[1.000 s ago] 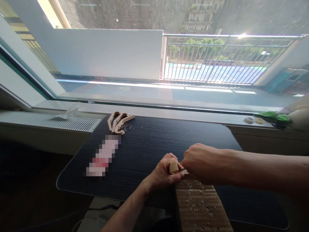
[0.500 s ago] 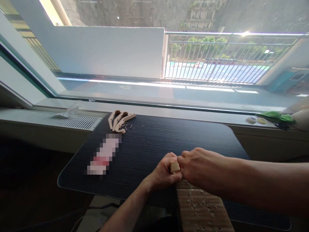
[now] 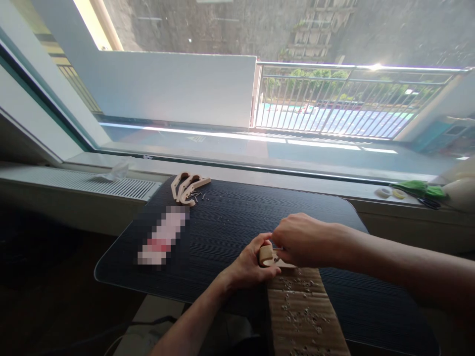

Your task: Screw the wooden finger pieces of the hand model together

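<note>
So we've got our left hand [image 3: 248,262] wrapped round a pale hook [image 3: 265,253], thumb on the near side and fingers on the far side, grip pinching it tight. The hook sits at the far end of the pitted brown board [image 3: 304,311], which pokes out over the desk's [image 3: 230,212] near edge, right of the middle. Our right hand [image 3: 302,242] is bunched up just beside the hook, knuckles up. Its fingertips are hidden, so we honestly can't tell how that grip stands or what's in it.

Up in the far left corner we've got a few other hooks [image 3: 183,190] bunched together, with some loose screws [image 3: 196,196] right next to them. A pixelated patch [image 3: 163,240] lies nearer us by the left edge. Past the far right corner, a green cloth [image 3: 417,188] is on the sill [image 3: 297,183].
</note>
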{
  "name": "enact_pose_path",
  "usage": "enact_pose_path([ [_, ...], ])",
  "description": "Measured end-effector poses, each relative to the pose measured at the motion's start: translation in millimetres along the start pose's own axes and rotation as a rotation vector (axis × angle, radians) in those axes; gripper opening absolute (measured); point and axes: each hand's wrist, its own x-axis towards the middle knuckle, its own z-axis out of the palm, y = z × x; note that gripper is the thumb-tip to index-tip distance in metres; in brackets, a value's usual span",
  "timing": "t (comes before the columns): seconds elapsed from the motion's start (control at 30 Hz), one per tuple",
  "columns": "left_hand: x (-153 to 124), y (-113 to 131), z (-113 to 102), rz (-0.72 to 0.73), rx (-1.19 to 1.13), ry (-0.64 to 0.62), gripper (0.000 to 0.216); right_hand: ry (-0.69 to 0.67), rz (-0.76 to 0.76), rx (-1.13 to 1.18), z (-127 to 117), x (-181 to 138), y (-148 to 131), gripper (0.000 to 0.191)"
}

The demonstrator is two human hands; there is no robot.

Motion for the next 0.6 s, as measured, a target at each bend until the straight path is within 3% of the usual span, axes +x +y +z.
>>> enact_pose_path([
  [0.2, -8, 24, -3, -0.042, 0.124, 0.035, 0.055, 0.099, -0.021, 0.026, 2, -5, 0, 0.014],
  [0.37, -10, 35, 2, 0.038, 0.279, 0.087, 0.046, 0.147, -0.061, 0.066, 8, -13, 0, 0.009],
  [0.6, -5, 39, 16, 0.11, 0.497, 0.159, 0.013, 0.316, 0.009, 0.042, 28, -16, 3, 0.006],
])
